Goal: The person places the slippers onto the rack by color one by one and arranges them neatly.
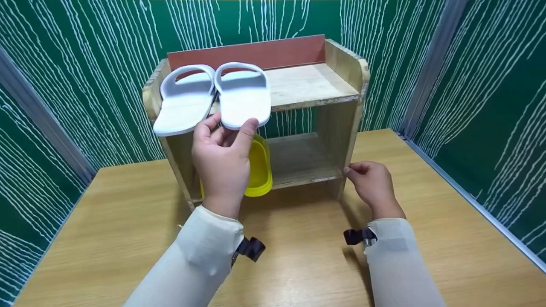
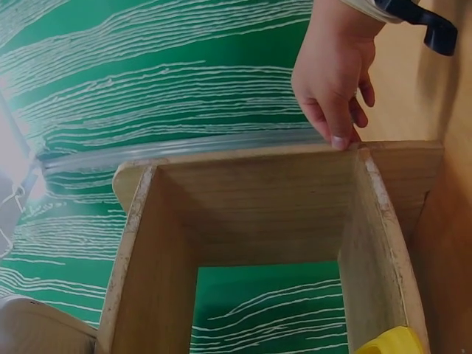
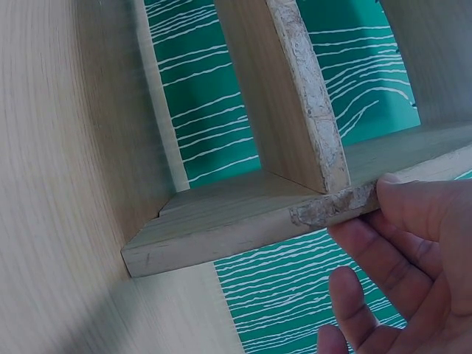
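Note:
Two white slippers lie side by side at the left of a small wooden shoe rack's top shelf, their near ends past its front edge. My left hand grips the near end of the right-hand slipper, thumb at its edge; the index finger is close to the other slipper. My right hand pinches the front edge of the rack's right side panel. In the right wrist view, the right hand's thumb and fingers hold opposite faces of that panel. A yellow slipper on the lower shelf is partly hidden.
The rack stands on a wooden table. A reddish board backs its top shelf. Green walls with white drip lines enclose the table, with metal strips along the edges. Each wrist bears a black camera mount.

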`<state>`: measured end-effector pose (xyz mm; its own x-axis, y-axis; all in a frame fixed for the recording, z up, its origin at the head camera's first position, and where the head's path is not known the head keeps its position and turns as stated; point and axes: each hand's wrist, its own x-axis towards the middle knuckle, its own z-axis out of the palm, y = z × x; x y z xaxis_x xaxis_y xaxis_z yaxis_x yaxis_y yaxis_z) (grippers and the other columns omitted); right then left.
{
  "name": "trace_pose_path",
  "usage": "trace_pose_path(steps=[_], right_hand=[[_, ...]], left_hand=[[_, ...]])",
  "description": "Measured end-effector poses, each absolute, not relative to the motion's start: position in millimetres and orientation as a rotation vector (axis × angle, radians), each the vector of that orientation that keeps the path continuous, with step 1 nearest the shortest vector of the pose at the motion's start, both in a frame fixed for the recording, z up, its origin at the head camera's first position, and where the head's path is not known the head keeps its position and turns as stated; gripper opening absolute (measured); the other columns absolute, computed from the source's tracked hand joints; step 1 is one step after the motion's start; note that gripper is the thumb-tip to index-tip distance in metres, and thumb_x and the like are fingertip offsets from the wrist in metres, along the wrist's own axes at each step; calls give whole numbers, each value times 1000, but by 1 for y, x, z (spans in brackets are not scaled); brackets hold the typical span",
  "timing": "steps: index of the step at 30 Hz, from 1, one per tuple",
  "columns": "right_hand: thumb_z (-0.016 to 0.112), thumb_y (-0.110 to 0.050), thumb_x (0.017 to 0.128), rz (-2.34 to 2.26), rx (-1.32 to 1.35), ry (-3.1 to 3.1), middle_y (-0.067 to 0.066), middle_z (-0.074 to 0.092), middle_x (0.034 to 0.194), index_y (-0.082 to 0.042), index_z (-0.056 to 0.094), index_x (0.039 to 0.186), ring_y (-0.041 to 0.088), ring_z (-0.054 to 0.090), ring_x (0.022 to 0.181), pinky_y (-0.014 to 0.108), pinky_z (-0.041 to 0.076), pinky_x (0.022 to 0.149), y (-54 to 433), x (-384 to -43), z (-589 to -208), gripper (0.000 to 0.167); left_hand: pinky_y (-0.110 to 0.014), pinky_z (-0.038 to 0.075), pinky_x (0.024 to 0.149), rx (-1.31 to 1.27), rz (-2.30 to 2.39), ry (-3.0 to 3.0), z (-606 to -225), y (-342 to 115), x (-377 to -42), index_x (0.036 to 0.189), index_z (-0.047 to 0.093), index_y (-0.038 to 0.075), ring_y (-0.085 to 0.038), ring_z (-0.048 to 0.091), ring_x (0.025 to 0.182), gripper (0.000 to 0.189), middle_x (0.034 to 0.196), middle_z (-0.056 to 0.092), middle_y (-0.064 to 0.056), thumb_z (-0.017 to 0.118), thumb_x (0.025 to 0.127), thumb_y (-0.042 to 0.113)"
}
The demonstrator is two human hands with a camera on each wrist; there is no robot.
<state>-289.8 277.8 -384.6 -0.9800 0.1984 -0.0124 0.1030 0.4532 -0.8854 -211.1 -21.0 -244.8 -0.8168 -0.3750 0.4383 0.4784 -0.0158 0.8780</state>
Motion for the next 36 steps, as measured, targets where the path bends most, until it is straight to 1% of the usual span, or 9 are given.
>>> trace_pose_path(steps=[12,15,20,25,31,36], right_hand=[[62,-27,108,1578,-286,-2627,18,65,139,-5,69,135,39,58,132,56,45,115,275,-290,-383,35],[61,-27,108,1572,-281,-2626,18,65,139,-6,69,135,39,58,132,56,45,115,276,-290,-384,35],[62,-27,108,1546,-263,-2616,19,66,138,-4,69,135,39,59,132,55,46,115,278,-290,-385,36],[62,-27,108,1573,-281,-2617,18,66,139,-6,68,136,38,59,133,55,45,116,279,-289,-384,35],[62,-27,108,1601,-292,-2618,18,64,141,-5,67,138,38,58,134,54,44,117,279,-288,-382,37],[61,-26,108,1598,-299,-2621,18,64,142,-6,67,138,38,58,134,55,44,117,279,-288,-381,37]], left_hand=[[-27,57,99,-69,-1883,-1732,-246,-24,-217,138,53,8,-13,73,110,58,127,75,-4,84,92,26],[-27,57,99,-72,-1885,-1736,-245,-24,-217,139,52,7,-14,73,109,60,127,75,-5,84,91,26],[-28,57,99,-95,-1904,-1728,-247,-25,-218,139,51,5,-19,73,108,62,123,75,-8,85,90,23],[-30,57,100,-102,-1918,-1730,-250,-25,-218,140,50,5,-21,72,109,63,124,74,-10,85,90,22],[-29,57,101,-102,-1907,-1730,-249,-25,-218,141,51,6,-20,72,111,64,126,74,-9,85,90,23],[-27,56,100,-94,-1875,-1750,-249,-24,-219,141,51,7,-15,72,110,63,126,74,-5,84,91,26]])
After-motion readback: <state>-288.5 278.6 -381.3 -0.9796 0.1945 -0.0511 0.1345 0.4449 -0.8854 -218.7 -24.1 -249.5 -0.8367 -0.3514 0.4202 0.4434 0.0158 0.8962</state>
